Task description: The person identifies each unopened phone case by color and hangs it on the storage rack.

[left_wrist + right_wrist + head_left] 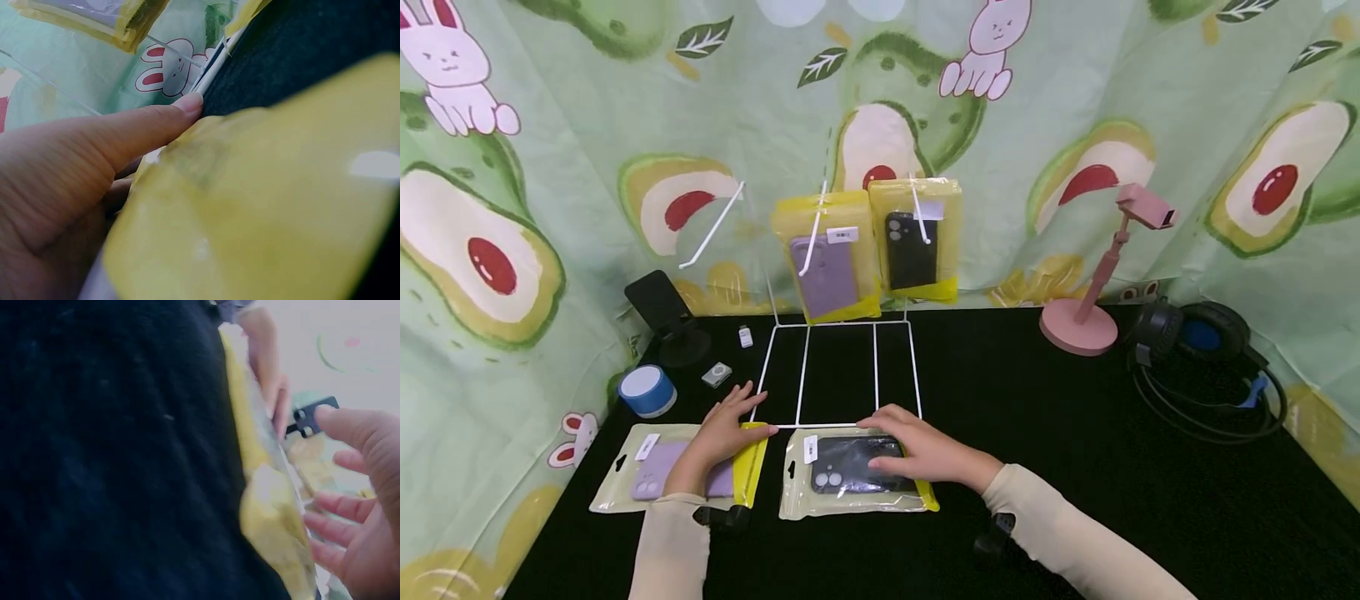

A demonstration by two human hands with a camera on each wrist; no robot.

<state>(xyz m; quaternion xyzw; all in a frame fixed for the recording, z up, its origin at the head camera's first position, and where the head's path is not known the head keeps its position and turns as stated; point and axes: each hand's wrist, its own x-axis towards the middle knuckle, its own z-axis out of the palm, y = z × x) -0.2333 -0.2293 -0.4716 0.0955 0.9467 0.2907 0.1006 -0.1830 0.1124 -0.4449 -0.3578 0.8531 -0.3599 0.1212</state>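
On the black table lie two zip pouches side by side. One pouch point(617, 492) holds a purple phone case point(653, 475); my left hand point(722, 435) reaches across it with spread fingers, thumb near the yellow end point(262, 206) of the pouch. The other pouch point(797, 500) holds a black phone case point(842, 468). Over that one's right part is my right hand point(925, 450), fingers loosely extended towards the left; in the right wrist view its fingers stand apart beside the yellow end point(275, 519).
Behind the hands stands a white wire rack point(842, 323) whose hooks carry a purple-case pouch point(865, 287) and a black-case pouch point(943, 250). A blue speaker point(649, 392), a black phone stand point(662, 308) and small gadgets sit left. A pink stand point(1078, 327) and headphones point(1157, 329) sit right.
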